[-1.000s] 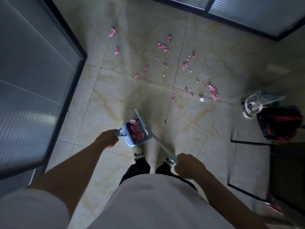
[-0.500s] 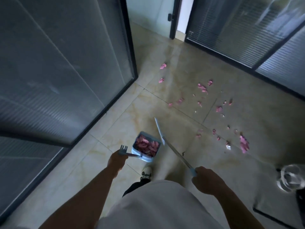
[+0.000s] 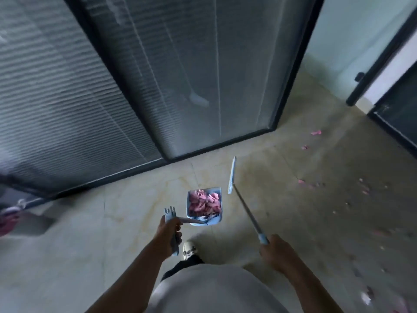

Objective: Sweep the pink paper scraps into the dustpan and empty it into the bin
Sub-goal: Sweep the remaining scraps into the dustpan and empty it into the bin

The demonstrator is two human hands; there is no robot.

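Centre frame, I see my left hand (image 3: 168, 231) gripping the scrap-filled dustpan (image 3: 204, 205), right hand (image 3: 276, 249) clenching the broom (image 3: 246, 208); pink scraps (image 3: 316, 132) remain at right, bin unseen.

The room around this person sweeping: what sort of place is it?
Probably an office corridor. Black-framed glass partitions with blinds behind them line a glossy tiled floor, and a dark-framed doorway opens at the far right.

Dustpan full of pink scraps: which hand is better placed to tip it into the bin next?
Left. The left hand already grips the handle of the loaded dustpan. The right hand is occupied with the broom, held off to the side. No bin is clearly visible.
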